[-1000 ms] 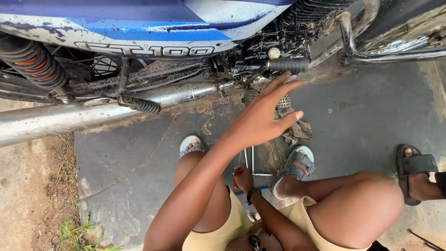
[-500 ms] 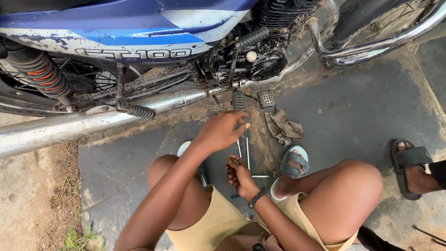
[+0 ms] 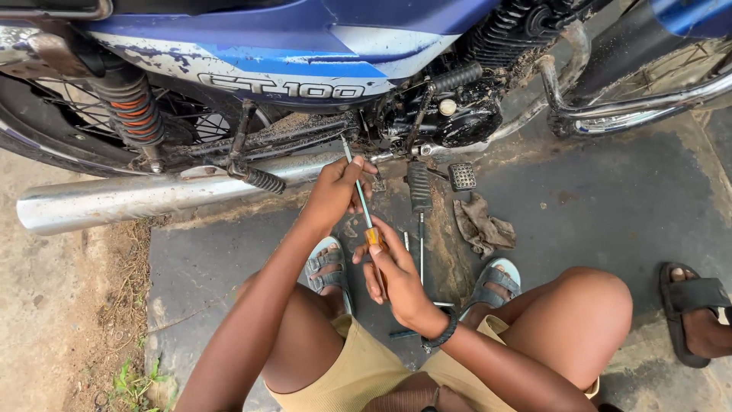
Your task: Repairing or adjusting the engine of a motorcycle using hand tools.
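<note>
**Two hands on one screwdriver, tip up at the motorcycle's underside**

The person squats beside a blue motorcycle (image 3: 290,53), knees wide, sandals flat on the dark concrete slab (image 3: 610,206). Both hands share a single tool: a long screwdriver (image 3: 358,191) with a pale shaft and an orange handle.

The left hand (image 3: 335,191) sits high, fingers curled shut around the upper shaft, thumb laid over it. The right hand (image 3: 393,275) sits low, nearer the body, fingers wrapped around the orange handle with the palm cupped behind it. So the left hand is the one closer to the working end, the right hand the one at the butt.

The screwdriver's long axis runs steeply, handle down toward the lap, tip up and slightly left. That tip lands just above the chrome exhaust pipe (image 3: 152,194), close under the frame, left of the black engine casing (image 3: 465,122). Whether it actually touches a fastener there cannot be told; the spot is dark and greasy.

Around them: a rubber footpeg (image 3: 418,187) hangs just right of the left hand, a crumpled rag (image 3: 480,225) lies on the slab beyond it, and a second thin tool (image 3: 421,252) lies on the ground between the sandals. At far right, another person's sandalled foot (image 3: 698,313) stands well apart.
</note>
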